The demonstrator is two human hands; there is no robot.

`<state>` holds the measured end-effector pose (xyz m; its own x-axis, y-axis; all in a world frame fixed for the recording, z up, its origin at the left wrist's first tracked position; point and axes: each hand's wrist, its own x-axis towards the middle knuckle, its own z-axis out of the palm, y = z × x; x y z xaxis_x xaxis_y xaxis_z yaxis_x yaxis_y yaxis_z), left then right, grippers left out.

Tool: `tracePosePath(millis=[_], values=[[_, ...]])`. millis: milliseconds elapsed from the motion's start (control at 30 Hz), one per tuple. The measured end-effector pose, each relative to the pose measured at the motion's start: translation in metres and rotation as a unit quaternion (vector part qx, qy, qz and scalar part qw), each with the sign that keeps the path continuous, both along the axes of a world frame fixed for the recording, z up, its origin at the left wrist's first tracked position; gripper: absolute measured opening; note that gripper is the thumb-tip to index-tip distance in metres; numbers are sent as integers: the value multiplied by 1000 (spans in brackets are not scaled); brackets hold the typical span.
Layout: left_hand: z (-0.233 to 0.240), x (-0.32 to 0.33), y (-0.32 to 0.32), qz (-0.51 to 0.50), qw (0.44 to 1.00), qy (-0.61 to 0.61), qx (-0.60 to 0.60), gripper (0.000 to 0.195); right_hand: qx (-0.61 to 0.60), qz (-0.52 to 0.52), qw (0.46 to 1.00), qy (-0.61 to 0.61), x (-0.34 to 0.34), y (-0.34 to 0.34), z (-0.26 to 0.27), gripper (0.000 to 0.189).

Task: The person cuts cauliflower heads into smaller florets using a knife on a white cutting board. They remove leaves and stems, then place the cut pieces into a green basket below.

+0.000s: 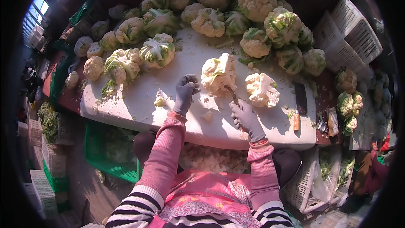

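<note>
My right hand (248, 118), in a grey glove, grips a narrow, dark-bladed knife (233, 95). The blade's far end meets the stem side of a cut cauliflower (216, 74) on the white tabletop (190, 50). My left hand (186, 93), also gloved, is just left of that cauliflower, apart from it. Its fingers are curled in, and nothing shows in them. Right of the knife lies a second cut cauliflower piece (262, 90), its pale cut side turned to the right. Small florets and a trimmed scrap (162, 98) are scattered near my hands.
Whole cauliflowers (161, 22) are heaped along the far side. A wide dark blade (300, 98) with a wooden handle (296, 121) lies at right. A green crate (110, 167) stands below left, white crates (348, 34) at far right. A person's sleeve (376, 174) shows at the right rim.
</note>
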<state>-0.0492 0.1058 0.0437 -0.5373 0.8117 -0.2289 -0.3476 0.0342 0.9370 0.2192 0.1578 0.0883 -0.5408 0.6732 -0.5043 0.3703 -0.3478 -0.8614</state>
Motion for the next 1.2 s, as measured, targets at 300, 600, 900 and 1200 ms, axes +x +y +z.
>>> tracePosePath(millis=[300, 600, 900, 1200], values=[[4, 65, 48, 45, 919, 389, -54, 121, 71, -52, 996, 9, -28, -37, -1, 27], [10, 54, 28, -32, 958, 284, 14, 109, 241, 2, 970, 17, -64, 49, -1, 38], [20, 41, -105, -63, 987, -135, 67, 62, 316, -29, 948, -28, -63, 33, 10, 46], [-29, 41, -170, 15, 986, 162, -26, 62, 321, 38, 946, -8, -28, -150, -56, 24]])
